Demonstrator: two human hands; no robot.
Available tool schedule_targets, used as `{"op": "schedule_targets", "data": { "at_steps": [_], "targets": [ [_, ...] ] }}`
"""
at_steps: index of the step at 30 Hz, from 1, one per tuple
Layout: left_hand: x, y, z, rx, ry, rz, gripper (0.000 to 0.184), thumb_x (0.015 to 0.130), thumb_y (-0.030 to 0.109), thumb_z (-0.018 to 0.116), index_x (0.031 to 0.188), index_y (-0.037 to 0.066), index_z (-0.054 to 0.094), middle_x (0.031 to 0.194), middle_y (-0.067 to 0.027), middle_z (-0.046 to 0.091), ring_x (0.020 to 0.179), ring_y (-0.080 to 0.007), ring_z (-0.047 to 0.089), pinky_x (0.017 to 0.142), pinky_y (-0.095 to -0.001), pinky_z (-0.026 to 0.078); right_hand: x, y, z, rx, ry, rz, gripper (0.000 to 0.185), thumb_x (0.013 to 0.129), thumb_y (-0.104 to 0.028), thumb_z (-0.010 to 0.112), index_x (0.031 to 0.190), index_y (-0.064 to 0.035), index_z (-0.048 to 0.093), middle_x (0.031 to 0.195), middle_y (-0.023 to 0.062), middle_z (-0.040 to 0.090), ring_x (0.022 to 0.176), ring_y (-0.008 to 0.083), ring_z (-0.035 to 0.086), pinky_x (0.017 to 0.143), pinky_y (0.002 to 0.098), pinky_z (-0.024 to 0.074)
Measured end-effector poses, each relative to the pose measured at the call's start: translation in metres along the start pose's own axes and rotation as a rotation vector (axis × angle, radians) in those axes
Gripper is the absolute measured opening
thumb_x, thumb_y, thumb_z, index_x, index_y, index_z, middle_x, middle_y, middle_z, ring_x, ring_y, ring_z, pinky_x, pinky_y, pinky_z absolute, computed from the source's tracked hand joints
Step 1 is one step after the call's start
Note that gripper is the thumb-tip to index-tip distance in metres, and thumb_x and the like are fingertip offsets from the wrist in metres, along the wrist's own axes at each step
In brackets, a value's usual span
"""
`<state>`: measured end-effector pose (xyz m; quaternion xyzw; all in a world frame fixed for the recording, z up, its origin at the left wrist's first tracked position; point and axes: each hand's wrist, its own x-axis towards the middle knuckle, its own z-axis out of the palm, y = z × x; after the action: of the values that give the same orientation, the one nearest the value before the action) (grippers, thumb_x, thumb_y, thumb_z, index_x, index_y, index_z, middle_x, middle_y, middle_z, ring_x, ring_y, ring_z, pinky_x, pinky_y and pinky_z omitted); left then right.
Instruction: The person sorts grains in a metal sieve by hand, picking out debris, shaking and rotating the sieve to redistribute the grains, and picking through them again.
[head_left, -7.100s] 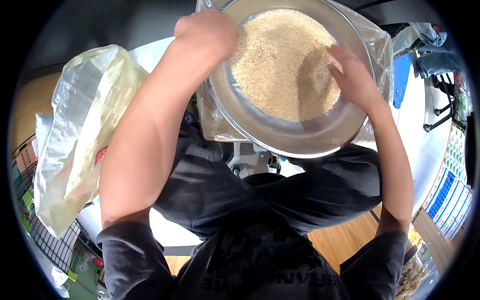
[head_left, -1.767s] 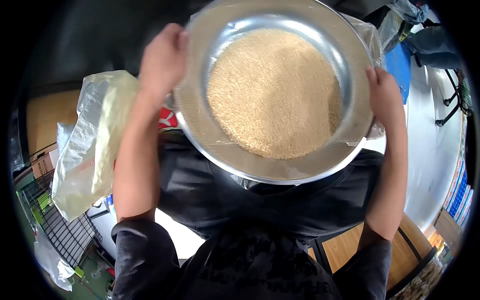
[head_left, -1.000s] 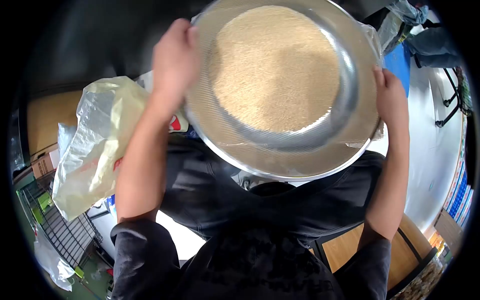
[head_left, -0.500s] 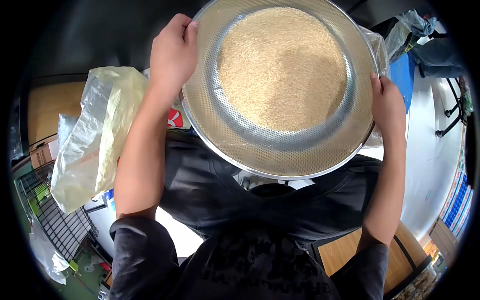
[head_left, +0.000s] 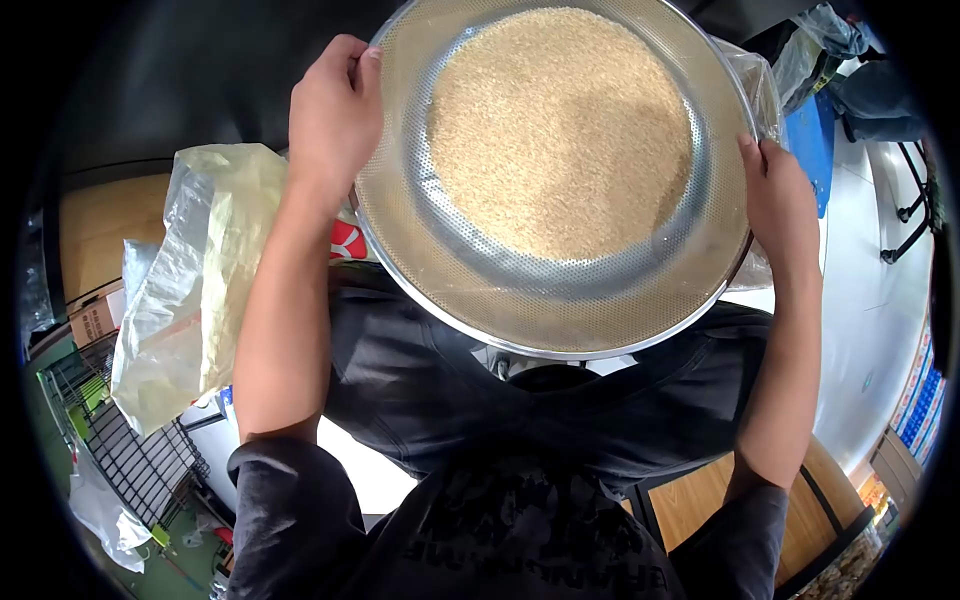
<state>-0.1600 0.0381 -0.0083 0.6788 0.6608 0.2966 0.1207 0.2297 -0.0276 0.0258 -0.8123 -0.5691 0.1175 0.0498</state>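
A large round metal sieve [head_left: 540,310] with a perforated bottom and a shiny rim is held up over my lap. Pale tan grain [head_left: 560,135] lies in a broad round heap inside it, with a shadow across its right part. My left hand [head_left: 337,110] grips the rim at the upper left, thumb on top. On the right side of the rim, my right hand [head_left: 780,200] is closed with its thumb at the edge. Clear plastic [head_left: 755,90] shows behind the sieve at the right.
A yellowish translucent bag [head_left: 200,280] hangs at the left, above a black wire basket [head_left: 125,430]. A red-marked packet [head_left: 347,241] lies by my left forearm. At the right are a blue panel [head_left: 812,150] and black metal legs [head_left: 905,230].
Earlier, my right hand was inside the sieve at the grain; it now holds the rim. Since then the sieve has moved about, and the grain has shifted into a rounder heap.
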Motion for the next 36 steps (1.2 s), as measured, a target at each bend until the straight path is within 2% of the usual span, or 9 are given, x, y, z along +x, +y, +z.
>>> {"op": "schedule_targets", "data": {
  "at_steps": [15,27,32,35,36],
  "targets": [
    [0.001,0.003,0.002,0.044,0.019,0.052,0.026,0.105,0.025,0.058,0.103,0.0,0.066,0.069,-0.0092,0.061,0.061,-0.0173,0.054,0.063,-0.0335,0.047,0.002,0.003,0.0,-0.055,-0.018,-0.005,0.049,0.108,-0.042,0.05,0.102,0.0031,0.069,0.097,0.0297,0.07,0.096,0.0494,0.066,0.082,0.0533,0.0513],
    [0.003,0.0,-0.001,0.057,-0.031,0.006,0.027,0.105,0.026,0.059,0.107,0.001,0.068,0.077,-0.0104,0.068,0.065,-0.0157,0.06,0.065,-0.0318,0.049,-0.002,0.004,0.0,-0.039,-0.013,-0.062,0.047,0.107,-0.038,0.05,0.101,0.0041,0.07,0.098,0.0298,0.07,0.097,0.0484,0.066,0.086,0.0523,0.0511],
    [0.004,0.007,-0.001,0.066,-0.052,-0.031,0.029,0.105,0.027,0.058,0.109,0.0,0.069,0.077,-0.0104,0.068,0.066,-0.015,0.06,0.066,-0.0318,0.05,-0.008,-0.004,-0.006,0.0,-0.023,-0.02,0.047,0.108,-0.038,0.05,0.1,0.0046,0.07,0.096,0.0294,0.071,0.096,0.0477,0.067,0.085,0.0524,0.0514],
    [0.004,0.008,0.0,0.104,-0.075,-0.053,0.029,0.105,0.027,0.059,0.108,0.0,0.069,0.077,-0.0105,0.068,0.066,-0.0156,0.06,0.066,-0.0318,0.05,-0.006,0.002,-0.005,-0.002,-0.01,-0.021,0.048,0.108,-0.037,0.049,0.1,0.0052,0.07,0.094,0.0299,0.071,0.093,0.0476,0.068,0.084,0.053,0.052],
    [0.004,0.007,0.001,0.095,-0.073,-0.019,0.028,0.104,0.027,0.06,0.106,0.0,0.069,0.078,-0.0125,0.07,0.067,-0.0207,0.064,0.067,-0.0339,0.051,-0.005,0.004,-0.001,0.001,-0.001,-0.021,0.048,0.108,-0.037,0.049,0.1,0.0053,0.07,0.092,0.0299,0.071,0.092,0.0475,0.069,0.083,0.0534,0.0525]
  ]
}}
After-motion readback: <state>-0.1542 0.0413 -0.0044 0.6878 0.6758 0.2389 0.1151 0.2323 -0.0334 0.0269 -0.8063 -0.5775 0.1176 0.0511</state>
